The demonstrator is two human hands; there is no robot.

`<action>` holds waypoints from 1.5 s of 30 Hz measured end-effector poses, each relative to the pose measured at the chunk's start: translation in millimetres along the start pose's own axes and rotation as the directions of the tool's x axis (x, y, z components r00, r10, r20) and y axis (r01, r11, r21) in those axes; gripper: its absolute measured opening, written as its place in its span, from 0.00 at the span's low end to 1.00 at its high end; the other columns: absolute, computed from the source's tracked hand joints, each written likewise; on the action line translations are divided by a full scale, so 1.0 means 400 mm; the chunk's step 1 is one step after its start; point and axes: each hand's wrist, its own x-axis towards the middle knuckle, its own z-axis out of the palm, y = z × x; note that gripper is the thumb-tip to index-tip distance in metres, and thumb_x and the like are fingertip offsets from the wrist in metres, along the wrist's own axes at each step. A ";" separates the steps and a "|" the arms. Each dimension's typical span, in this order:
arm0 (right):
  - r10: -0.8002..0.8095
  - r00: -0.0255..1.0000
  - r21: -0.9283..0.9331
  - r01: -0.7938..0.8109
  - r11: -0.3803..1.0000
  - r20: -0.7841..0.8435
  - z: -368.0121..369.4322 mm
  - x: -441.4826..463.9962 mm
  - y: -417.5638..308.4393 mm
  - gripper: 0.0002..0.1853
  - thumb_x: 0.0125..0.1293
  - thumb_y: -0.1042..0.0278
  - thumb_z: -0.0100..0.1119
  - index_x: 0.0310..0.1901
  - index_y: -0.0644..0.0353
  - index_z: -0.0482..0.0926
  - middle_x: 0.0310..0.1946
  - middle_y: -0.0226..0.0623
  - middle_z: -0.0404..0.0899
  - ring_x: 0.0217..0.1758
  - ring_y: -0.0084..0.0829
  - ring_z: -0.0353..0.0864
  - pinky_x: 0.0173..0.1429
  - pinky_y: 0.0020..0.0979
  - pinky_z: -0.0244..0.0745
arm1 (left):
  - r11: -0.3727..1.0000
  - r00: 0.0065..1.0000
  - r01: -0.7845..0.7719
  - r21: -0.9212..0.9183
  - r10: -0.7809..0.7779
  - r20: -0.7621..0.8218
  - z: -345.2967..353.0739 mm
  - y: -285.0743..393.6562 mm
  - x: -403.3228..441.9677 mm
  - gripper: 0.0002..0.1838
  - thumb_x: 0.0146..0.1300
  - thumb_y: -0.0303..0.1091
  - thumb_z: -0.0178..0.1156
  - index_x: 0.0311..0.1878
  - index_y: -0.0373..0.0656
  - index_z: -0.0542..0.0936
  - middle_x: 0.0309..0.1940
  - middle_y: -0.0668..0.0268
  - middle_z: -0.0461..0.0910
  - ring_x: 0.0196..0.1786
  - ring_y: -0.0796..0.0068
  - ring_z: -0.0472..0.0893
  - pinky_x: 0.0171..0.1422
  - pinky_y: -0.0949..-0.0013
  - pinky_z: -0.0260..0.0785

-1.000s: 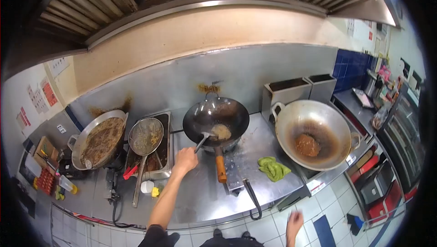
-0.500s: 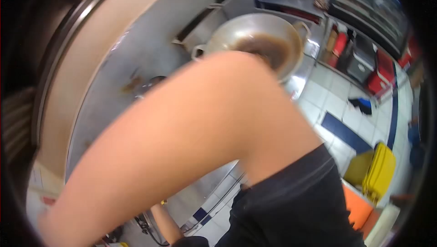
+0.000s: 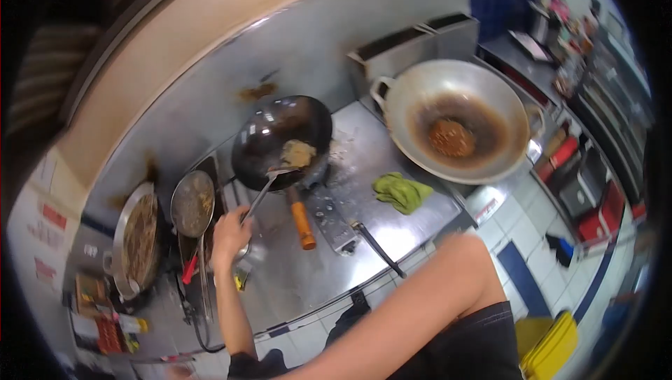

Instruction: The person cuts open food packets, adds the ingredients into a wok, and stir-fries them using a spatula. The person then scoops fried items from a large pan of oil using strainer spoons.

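Note:
My left hand (image 3: 229, 236) is wrapped around the handle of a metal spatula (image 3: 262, 196), whose blade reaches into a dark wok (image 3: 269, 131). Beside the blade, a pale tan lump of food (image 3: 299, 154) lies in the wok. The wok's wooden handle (image 3: 302, 224) points toward me, and nothing holds it. My bent right arm (image 3: 427, 289) crosses the lower part of the view, its forearm running out past the bottom edge, so my right hand is hidden from sight. A blurred skin-coloured patch shows at the lower left edge; I cannot tell what it is.
Right of the wok, a large pan (image 3: 469, 89) holds brown liquid. A green cloth (image 3: 402, 192) lies on the steel counter (image 3: 336, 268). To the left are a round strainer or ladle (image 3: 192, 205) and a wide pan of food (image 3: 138, 243). A yellow bin (image 3: 553, 348) stands lower right.
My right arm has dropped toward the bottom right, and its hand has left the left side of the view. The camera has turned, so the wok and my left hand with the spatula now show.

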 end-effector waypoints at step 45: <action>0.661 -0.623 0.862 0.042 -0.505 0.418 1.560 -1.140 0.051 0.12 0.64 0.71 0.47 0.46 0.66 0.75 0.31 0.49 0.83 0.24 0.40 0.85 0.23 0.36 0.79 | 0.987 0.994 0.096 -0.129 -0.102 -0.035 0.025 0.011 -0.018 0.17 0.59 0.32 0.55 0.52 0.44 0.80 0.38 0.46 0.82 0.45 0.44 0.80 0.54 0.48 0.71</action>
